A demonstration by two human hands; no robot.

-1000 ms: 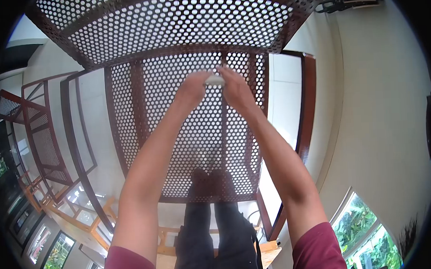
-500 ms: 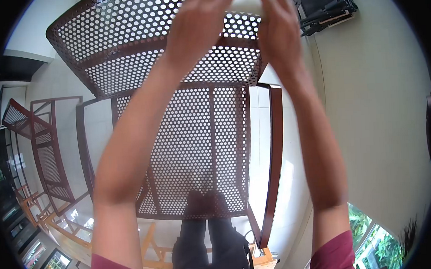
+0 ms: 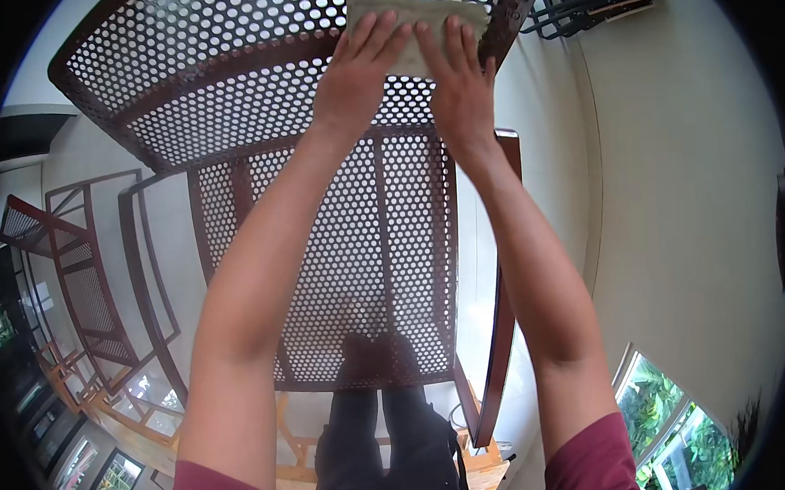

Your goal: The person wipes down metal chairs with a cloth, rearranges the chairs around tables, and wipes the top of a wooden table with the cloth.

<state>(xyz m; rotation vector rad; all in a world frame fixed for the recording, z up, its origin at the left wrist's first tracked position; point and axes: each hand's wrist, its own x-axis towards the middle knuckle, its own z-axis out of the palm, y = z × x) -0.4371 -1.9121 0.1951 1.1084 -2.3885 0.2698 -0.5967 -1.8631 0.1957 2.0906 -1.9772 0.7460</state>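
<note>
A brown perforated metal bench fills the middle of the view, its backrest (image 3: 228,94) at the top and its seat (image 3: 341,265) below. A folded greenish-beige cloth (image 3: 419,55) lies flat against the backrest's upper right part. On the cloth's left half rest the outstretched fingers of my left hand (image 3: 354,76). My right hand (image 3: 463,97) presses on the right half with its fingers spread. Both hands are open and lie over the cloth rather than wrapped round it.
The bench's right armrest (image 3: 501,328) stands beside my right forearm, its left armrest (image 3: 135,256) farther out. Another perforated bench (image 3: 88,293) is at the left. Black folded items (image 3: 596,0) lean by the wall at upper right. Wooden furniture (image 3: 481,478) stands behind my legs.
Both hands have come down from the top edge of the view, and the cloth now shows clearly under the fingers. My right forearm has swung inward to the left.
</note>
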